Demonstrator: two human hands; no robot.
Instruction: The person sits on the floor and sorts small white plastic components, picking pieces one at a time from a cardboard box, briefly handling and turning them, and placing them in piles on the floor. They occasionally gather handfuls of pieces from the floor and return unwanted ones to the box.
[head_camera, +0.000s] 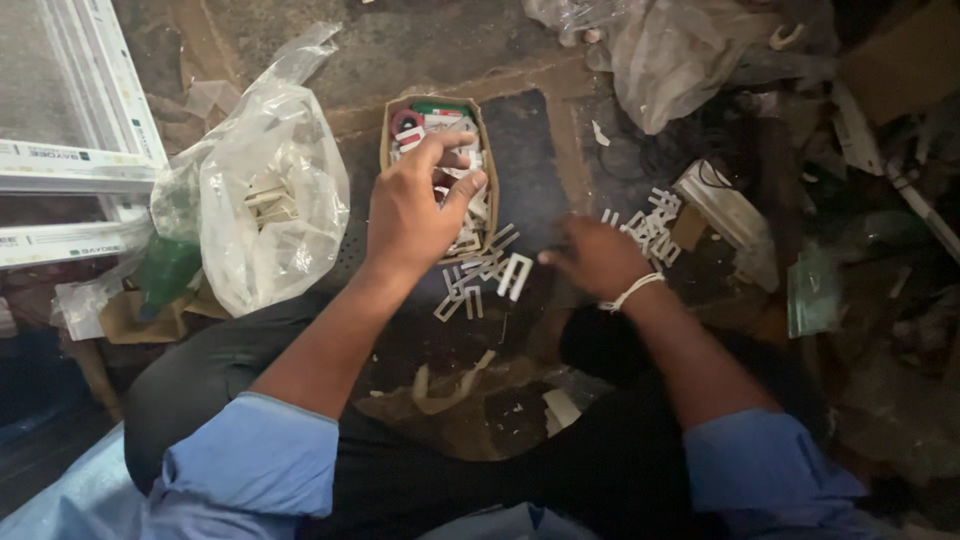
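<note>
L hand (412, 205) over small brown cardboard box (386, 130) rim, fingers curled, hold unclear; R hand (597, 257) blurred, grip unclear, nr loose white plastic clips (514, 274) on floor; clear plastic bag (262, 190) crowding box's left edge.

One head-worn view looks steeply down, close over the littered floor (400, 50).

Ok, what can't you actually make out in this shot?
Head view only:
- Right hand: motion-blurred, so its grip is unclear.
- Cardboard box: the left hand covers much of its contents.
- Clear plastic bag: creased film obscures the white pieces inside.
- White frame: cut off by the left edge.
</note>
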